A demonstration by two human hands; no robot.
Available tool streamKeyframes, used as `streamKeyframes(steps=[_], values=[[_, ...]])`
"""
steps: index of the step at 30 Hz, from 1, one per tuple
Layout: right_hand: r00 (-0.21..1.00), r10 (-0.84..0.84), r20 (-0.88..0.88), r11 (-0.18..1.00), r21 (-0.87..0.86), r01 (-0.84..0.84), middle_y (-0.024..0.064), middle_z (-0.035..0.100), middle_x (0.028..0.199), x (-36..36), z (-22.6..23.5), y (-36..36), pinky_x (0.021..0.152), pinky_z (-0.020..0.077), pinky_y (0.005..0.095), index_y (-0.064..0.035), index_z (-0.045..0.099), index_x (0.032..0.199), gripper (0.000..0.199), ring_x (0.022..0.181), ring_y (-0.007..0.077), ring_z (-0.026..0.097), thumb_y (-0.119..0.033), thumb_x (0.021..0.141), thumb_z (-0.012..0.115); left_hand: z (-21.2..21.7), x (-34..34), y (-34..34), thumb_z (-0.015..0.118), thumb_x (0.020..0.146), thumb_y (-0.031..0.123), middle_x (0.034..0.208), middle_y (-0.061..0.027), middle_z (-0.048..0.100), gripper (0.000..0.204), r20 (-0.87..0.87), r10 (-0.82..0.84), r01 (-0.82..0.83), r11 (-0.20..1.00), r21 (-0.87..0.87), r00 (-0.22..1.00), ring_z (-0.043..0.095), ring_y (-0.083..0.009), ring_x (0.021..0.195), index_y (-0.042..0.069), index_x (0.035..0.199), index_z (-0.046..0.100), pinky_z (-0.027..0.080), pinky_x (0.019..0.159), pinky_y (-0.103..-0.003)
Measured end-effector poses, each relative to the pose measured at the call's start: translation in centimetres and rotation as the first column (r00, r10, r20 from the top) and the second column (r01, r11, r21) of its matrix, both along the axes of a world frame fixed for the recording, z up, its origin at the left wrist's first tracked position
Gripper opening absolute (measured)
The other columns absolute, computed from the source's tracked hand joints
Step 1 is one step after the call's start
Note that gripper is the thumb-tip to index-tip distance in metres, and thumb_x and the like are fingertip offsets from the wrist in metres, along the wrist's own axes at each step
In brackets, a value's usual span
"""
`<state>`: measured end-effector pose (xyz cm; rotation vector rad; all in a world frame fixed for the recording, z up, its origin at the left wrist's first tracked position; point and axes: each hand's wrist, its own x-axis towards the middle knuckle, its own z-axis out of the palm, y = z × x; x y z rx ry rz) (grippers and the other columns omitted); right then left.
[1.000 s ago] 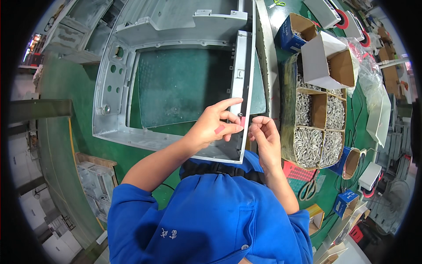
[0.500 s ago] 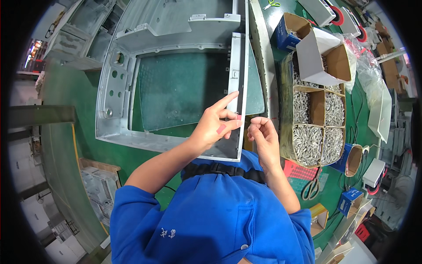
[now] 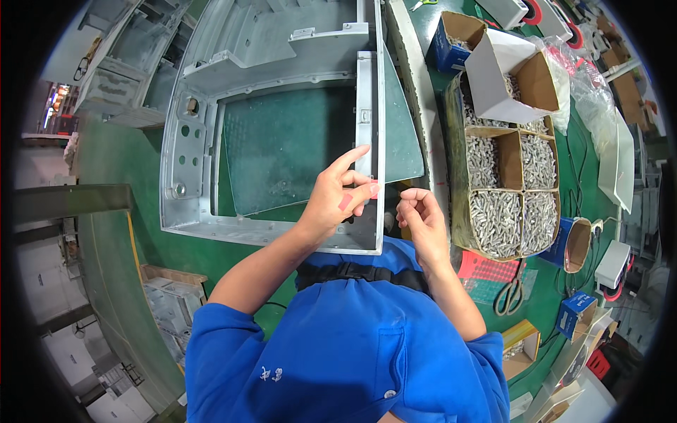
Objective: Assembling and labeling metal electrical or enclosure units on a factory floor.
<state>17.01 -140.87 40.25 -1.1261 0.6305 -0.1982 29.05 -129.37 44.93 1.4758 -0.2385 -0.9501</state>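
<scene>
My left hand (image 3: 331,197) is inside a large grey metal housing (image 3: 275,231), by its right wall. The index finger stretches toward a narrow metal strip (image 3: 364,113) along that wall. Thumb and bent fingers are drawn together at the wall; anything between them is hidden. Red tape patches show on the hand and near the thumb tip. Just outside the same wall, my right hand (image 3: 425,222) has its fingers curled and thumb and fingertips pinched. What they hold, if anything, is too small to make out.
A glass sheet (image 3: 282,155) shows through the housing's opening. To the right stands a divided box (image 3: 457,204) of small metal fasteners (image 3: 496,222), with a white carton (image 3: 486,84) on it. Scissors (image 3: 509,296) lie near a red perforated mat (image 3: 486,266). Blue cartons (image 3: 451,53) stand farther back.
The housing and my left hand appear slightly further left in the view, while the boxes have shifted a little as well. My left thumb has moved up nearer the wall's edge. The right hand keeps its pinch.
</scene>
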Motion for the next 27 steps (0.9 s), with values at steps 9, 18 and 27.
streamKeyframes(steps=[9, 18, 27], values=[[0.999, 0.018, 0.031, 1.0, 0.019, -0.018, 0.0008, 0.049, 0.072, -0.3, -1.2, 0.3, 0.057, 0.037, 0.0195, -0.0037, 0.047, 0.094, 0.013, 0.064, 0.0075, 0.045, -0.008, 0.082, 0.05, 0.1, -0.4, 1.1, 0.062, 0.07, 0.002, 0.079, -0.0061, 0.057, 0.07, -0.006, -0.017, 0.017, 1.0, 0.011, 1.0, 0.045, -0.0053, 0.048, 0.001, 0.129, 0.024, 0.034, 0.041, -0.018], [0.999, 0.038, 0.012, 0.999, 0.027, -0.038, 0.0002, 0.049, 0.071, -0.4, -1.6, 0.6, 0.057, 0.0375, 0.0199, -0.0042, 0.047, 0.094, 0.013, 0.064, 0.0071, 0.045, -0.008, 0.082, 0.051, -0.1, -0.1, 0.1, 0.058, 0.077, 0.007, 0.078, -0.0076, 0.056, 0.057, -0.008, 0.059, -0.059, 0.997, -0.042, 0.998, 0.043, -0.0046, 0.049, 0.0, 0.125, 0.029, 0.027, 0.038, -0.016], [0.998, 0.058, -0.012, 0.997, 0.042, -0.058, 0.0, 0.049, 0.072, -1.0, -1.8, 0.6, 0.057, 0.0377, 0.0196, -0.0038, 0.048, 0.093, 0.012, 0.063, 0.0066, 0.045, -0.006, 0.081, 0.051, 0.1, -0.7, -0.1, 0.056, 0.077, 0.006, 0.078, -0.0086, 0.057, 0.056, 0.186, 0.127, -0.132, 0.991, 0.017, 0.974, 0.043, -0.0042, 0.048, 0.002, 0.126, 0.03, 0.033, 0.042, -0.016]])
